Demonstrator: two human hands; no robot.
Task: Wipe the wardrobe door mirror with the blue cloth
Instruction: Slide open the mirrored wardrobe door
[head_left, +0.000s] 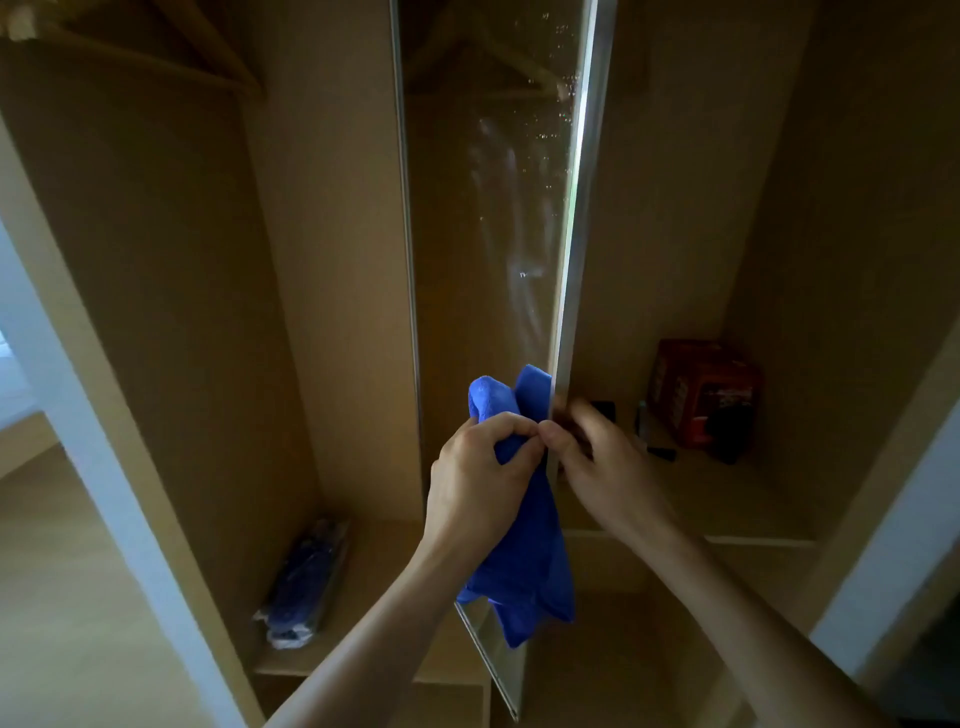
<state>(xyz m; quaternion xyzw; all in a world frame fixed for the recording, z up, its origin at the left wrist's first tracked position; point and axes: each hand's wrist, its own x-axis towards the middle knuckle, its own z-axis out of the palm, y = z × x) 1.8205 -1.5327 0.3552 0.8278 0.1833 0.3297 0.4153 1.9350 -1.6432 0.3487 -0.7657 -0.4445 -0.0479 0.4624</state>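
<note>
Low on the wardrobe door, the blue cloth (524, 561) was bunched against the mirror (483, 234).
Left of it, a wrapped dark bundle (306, 582) lay on a wardrobe shelf. The left hand (478, 478) gripped the cloth in curled fingers, its tail hanging limp below; it looked soft, light and easy to refold, best held as a wad under the palm. The mirror ran tall and narrow, long axis upright, its face turned left and streaked and spotted higher up; as glass on a swinging door it probably wanted steady, moderate pressure. The right hand (602, 467) pinched the door's free edge, thumb on the glass side, fingers behind. A red box (701, 395) stood further right.
</note>
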